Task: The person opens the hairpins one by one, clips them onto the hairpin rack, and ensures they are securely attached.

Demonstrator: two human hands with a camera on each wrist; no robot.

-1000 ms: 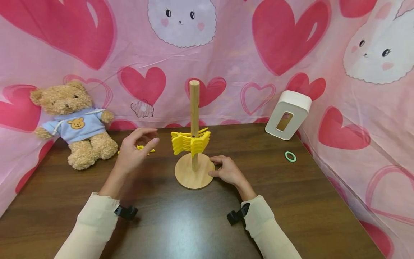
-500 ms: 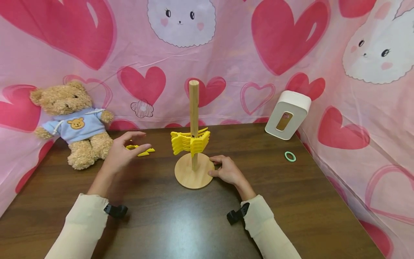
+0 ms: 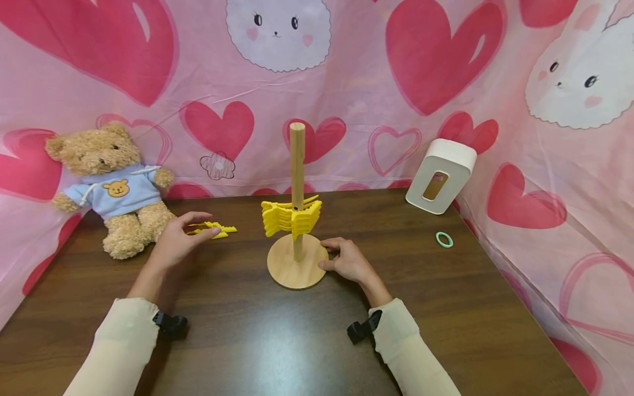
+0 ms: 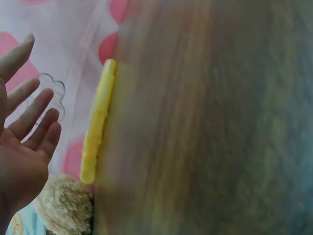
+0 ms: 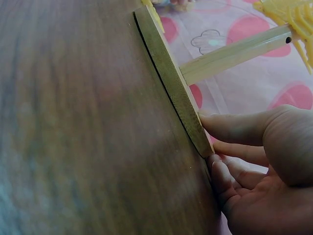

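A wooden stand has a round base (image 3: pixel 287 273) and an upright post (image 3: pixel 297 165). Around the post, partway up, sits a stack of yellow plastic pieces (image 3: pixel 279 218) with ridged edges. My right hand (image 3: pixel 348 262) pinches the base's right rim, thumb on top and fingers at the edge (image 5: pixel 203 139). To the left, my left hand (image 3: pixel 173 242) reaches toward thin, jagged yellow plastic pieces (image 3: pixel 225 229) on the table, thumb and fingers spread apart and partly covering them in the head view. In the left wrist view, a yellow piece (image 4: pixel 98 122) lies beyond the fingers.
A teddy bear (image 3: pixel 119 190) in a blue top leans at the back left, close to my left hand. At the back right stands a white box (image 3: pixel 441 176) with an oval opening; a green ring (image 3: pixel 444 239) lies before it. Pink heart-printed cloth borders the table.
My left hand has moved left and lower, from above the yellow pieces to beside them, uncovering more of them. The right hand and the stand have stayed put.
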